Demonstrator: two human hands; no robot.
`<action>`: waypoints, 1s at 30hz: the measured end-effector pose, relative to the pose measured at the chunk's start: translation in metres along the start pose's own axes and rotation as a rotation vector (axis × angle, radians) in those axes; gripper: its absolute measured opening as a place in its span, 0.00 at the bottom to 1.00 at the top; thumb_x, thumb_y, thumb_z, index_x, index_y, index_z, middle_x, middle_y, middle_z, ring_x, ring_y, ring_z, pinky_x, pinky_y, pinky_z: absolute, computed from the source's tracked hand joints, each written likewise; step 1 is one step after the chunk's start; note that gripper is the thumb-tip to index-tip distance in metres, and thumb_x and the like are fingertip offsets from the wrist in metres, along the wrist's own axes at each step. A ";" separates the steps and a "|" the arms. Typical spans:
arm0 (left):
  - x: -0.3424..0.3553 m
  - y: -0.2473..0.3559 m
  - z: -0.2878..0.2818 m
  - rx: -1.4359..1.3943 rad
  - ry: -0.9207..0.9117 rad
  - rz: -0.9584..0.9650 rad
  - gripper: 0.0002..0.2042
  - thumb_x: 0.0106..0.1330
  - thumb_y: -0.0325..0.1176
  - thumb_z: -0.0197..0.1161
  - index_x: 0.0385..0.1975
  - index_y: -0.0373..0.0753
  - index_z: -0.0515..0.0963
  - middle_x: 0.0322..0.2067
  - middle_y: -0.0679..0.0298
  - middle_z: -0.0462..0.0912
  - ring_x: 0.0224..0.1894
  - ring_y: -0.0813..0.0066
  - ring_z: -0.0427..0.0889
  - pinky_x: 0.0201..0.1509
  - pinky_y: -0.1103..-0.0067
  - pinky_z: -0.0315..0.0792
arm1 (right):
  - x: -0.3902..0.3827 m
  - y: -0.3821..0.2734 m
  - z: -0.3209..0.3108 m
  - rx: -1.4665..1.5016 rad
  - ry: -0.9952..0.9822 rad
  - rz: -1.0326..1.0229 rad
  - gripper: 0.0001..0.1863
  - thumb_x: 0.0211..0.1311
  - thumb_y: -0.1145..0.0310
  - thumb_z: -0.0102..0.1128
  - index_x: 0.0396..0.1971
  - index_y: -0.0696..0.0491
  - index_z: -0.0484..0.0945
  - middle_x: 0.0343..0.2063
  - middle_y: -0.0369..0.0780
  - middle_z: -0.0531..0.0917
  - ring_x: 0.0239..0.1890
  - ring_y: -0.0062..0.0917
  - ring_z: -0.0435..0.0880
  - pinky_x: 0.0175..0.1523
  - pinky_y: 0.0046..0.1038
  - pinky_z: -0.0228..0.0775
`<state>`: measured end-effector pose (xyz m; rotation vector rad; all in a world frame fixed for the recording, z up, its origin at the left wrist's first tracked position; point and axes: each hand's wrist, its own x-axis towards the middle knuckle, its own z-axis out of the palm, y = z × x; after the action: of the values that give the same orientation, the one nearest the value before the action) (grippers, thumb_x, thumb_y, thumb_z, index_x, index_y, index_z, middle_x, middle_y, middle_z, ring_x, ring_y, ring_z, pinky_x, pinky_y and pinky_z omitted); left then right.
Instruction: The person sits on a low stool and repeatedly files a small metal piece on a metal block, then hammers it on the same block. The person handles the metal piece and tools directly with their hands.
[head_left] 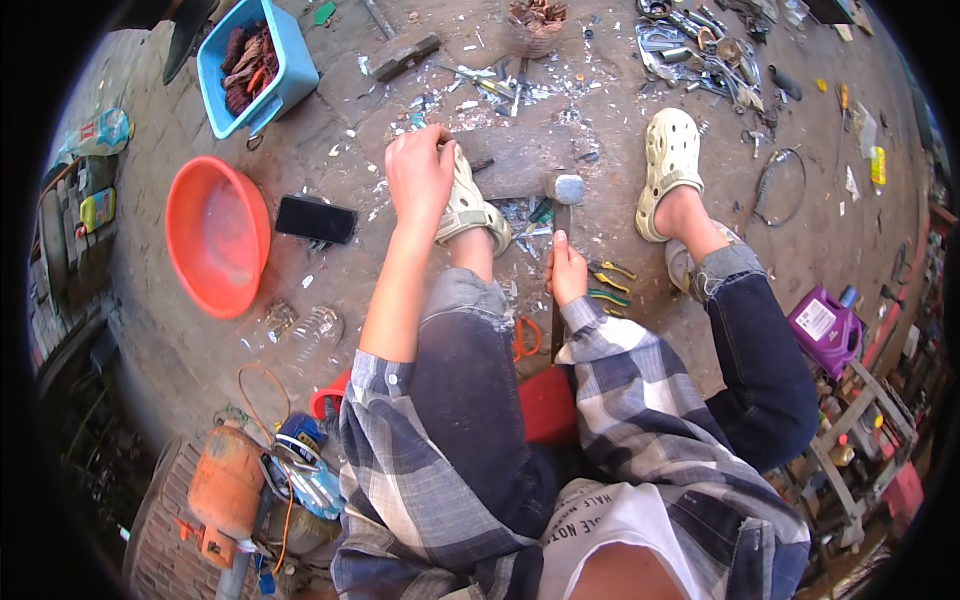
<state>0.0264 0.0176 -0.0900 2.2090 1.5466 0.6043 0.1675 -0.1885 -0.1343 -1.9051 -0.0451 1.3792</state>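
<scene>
My right hand [567, 270] is closed round the handle of a sledgehammer [530, 185], thumb along the shaft. The hammer's heavy grey head lies at a worn flat block [530, 145] on the ground between my feet. Over my left cream clog [462, 210], my left hand [418, 175] shows its back. Its fingers bend down out of sight, so whether they grip anything is hidden. Just right of the right hand lie yellow-handled pliers [612, 272] and green-handled pliers [608, 298]. Orange-handled scissors [526, 338] lie nearer to me.
Broken scraps cover the ground around the block. A red basin [217, 237], a black phone [315, 219] and a blue tub [225, 115] of reddish-brown material stand left. Another hammer [403, 57] lies beyond. Metal parts [700, 50] are heaped far right; a purple jug [826, 330] stands nearer.
</scene>
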 end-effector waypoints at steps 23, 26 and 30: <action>-0.028 -0.021 -0.027 -0.297 0.394 -0.398 0.04 0.57 0.27 0.62 0.30 0.37 0.80 0.33 0.62 0.81 0.41 0.63 0.75 0.48 0.72 0.68 | -0.053 -0.091 0.045 -0.109 -0.155 -0.946 0.28 0.66 0.45 0.48 0.22 0.57 0.70 0.12 0.31 0.68 0.16 0.15 0.67 0.21 0.21 0.56; -0.028 -0.024 -0.025 -0.254 0.433 -0.375 0.04 0.58 0.27 0.62 0.31 0.37 0.80 0.30 0.64 0.81 0.37 0.70 0.76 0.45 0.75 0.69 | -0.024 -0.056 0.047 -0.444 -0.037 -0.706 0.30 0.64 0.44 0.48 0.25 0.60 0.76 0.18 0.45 0.75 0.24 0.35 0.77 0.29 0.32 0.66; -0.025 -0.021 -0.028 -0.246 0.445 -0.412 0.04 0.59 0.28 0.61 0.31 0.37 0.80 0.29 0.63 0.80 0.35 0.70 0.76 0.43 0.76 0.70 | 0.016 -0.033 0.044 -0.559 0.018 -0.477 0.32 0.65 0.43 0.46 0.25 0.62 0.77 0.19 0.53 0.77 0.25 0.43 0.79 0.33 0.39 0.67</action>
<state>-0.0132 0.0027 -0.0806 1.5755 1.9462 1.1298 0.1512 -0.1337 -0.1328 -2.1533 -0.8994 1.0824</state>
